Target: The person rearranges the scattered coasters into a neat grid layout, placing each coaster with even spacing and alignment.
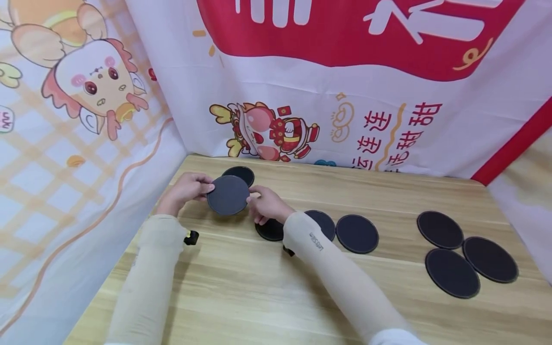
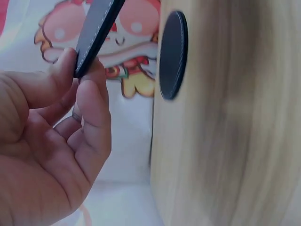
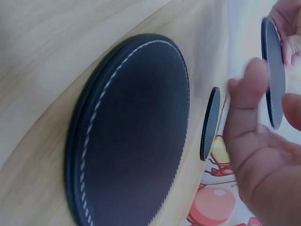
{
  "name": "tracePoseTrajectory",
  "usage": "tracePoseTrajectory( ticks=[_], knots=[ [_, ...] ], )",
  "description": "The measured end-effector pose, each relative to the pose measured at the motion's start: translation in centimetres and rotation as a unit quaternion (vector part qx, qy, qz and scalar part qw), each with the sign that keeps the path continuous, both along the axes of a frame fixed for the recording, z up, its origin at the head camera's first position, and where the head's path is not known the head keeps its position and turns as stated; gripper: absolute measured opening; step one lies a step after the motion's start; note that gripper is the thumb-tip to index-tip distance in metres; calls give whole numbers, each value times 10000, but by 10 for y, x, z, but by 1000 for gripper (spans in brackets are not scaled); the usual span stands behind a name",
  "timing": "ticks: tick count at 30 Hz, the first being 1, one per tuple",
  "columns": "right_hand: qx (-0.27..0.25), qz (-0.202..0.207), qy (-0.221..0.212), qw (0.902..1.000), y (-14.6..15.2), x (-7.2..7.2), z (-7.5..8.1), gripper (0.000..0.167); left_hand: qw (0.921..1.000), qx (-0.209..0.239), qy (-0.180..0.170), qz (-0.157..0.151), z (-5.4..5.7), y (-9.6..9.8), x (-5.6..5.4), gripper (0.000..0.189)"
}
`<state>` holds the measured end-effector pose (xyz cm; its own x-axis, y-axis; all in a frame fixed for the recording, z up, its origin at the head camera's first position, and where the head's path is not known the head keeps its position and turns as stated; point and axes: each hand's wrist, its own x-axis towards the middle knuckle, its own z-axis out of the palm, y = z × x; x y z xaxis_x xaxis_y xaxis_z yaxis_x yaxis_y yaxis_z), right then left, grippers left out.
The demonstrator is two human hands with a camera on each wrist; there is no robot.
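Note:
Thumb and fingers of my left hand pinch a round black coaster by its left edge, lifted off the table and tilted. White stitching runs along its rim in the left wrist view. My right hand is at the coaster's right edge, its thumb and finger apart in the right wrist view; whether they touch it I cannot tell. Behind the raised coaster, another black coaster lies flat. One more coaster lies below my right hand, partly hidden by it in the head view.
Two touching coasters lie right of my right forearm, one partly covered by the sleeve. Three more coasters form a cluster at the far right of the wooden table. Printed cloth hangs along the back and left sides.

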<state>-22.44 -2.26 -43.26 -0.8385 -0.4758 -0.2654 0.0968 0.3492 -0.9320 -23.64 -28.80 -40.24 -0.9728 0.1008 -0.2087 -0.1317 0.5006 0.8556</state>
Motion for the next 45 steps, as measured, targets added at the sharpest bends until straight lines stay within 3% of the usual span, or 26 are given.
tracePoseTrajectory(
  ticks=[10, 19, 34, 45],
  knots=[
    [-281, -596, 396, 9970, 42, 3, 7, 42, 9983, 564, -127, -43, -3, 51, -6, 35],
    [-365, -957, 457, 9937, 90, 10, 4, 41, 9966, 803, -113, -165, -6, 104, 0, 31],
    [157, -1287, 638, 9895, 189, 33, 1, 43, 9885, 1263, -288, -783, -11, 206, 4, 31],
    [402, -1441, 589, 9870, 252, 54, 1, 45, 9830, 1161, -339, -1381, -12, 272, 11, 27]
  ],
)
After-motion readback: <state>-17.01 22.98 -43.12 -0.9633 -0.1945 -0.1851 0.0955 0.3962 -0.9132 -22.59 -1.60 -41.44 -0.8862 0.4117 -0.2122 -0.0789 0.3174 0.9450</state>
